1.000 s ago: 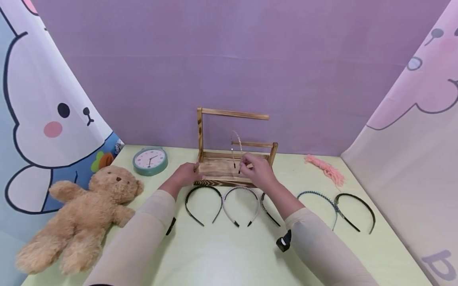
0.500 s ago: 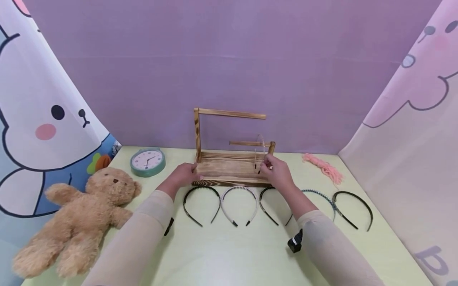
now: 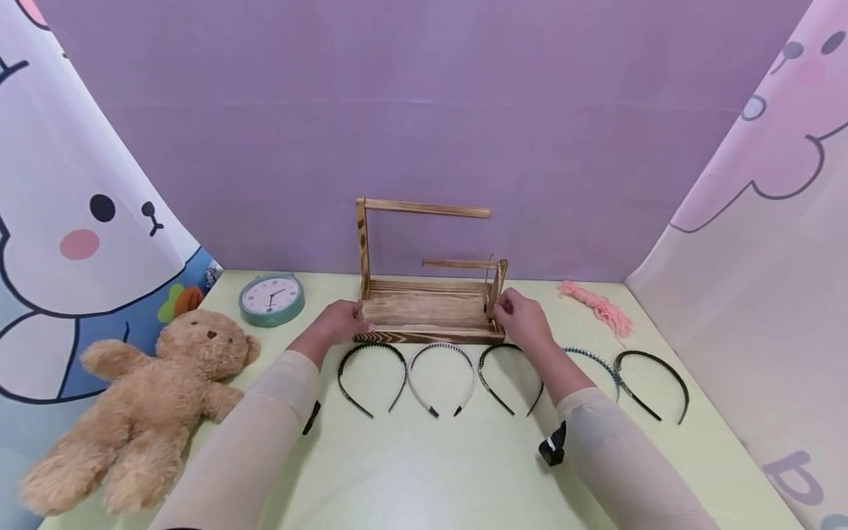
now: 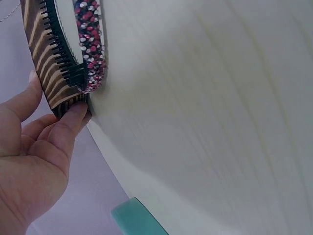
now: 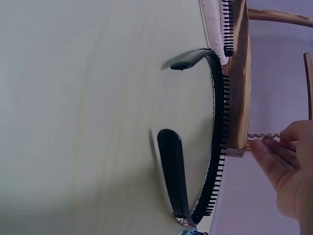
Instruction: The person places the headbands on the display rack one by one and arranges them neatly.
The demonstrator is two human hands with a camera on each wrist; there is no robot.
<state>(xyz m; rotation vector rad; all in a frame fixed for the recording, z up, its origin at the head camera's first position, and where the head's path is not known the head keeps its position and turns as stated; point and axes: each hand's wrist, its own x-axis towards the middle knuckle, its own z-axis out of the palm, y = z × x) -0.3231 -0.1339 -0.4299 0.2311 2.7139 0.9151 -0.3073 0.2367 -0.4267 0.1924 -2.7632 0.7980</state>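
Head view: wooden rack [image 3: 427,309] sits upright on pale table [image 3: 411,456]; all places given from it. Left hand [image 3: 338,322] at the rack's left end, thumb and fingers clamped on its front corner, per left wrist view. Right hand [image 3: 526,320] at the rack's right end, thumb and fingertips together, pinching beaded headband [image 5: 264,135]. That headband is at the fingertips, on the rack side of the hand, just beside the rack's right post. It stands upright, arch top slightly above the rack's short lower bar; can't tell if it touches the bar.

Along the rack's front, on the table, left to right: black headband with red and white beads [image 4: 92,36], white headband [image 3: 440,345], second black headband [image 5: 216,122]. Blue headband [image 3: 589,355] lies past the rack's front right corner, partly behind the right forearm; another black headband [image 3: 652,356] farther right of the rack, meeting the blue one.

Left of the rack: teal clock [image 3: 271,298], face up, and teddy bear [image 3: 142,408], farther out and nearer the person. Right of the rack, well apart: pink yarn [image 3: 599,305].
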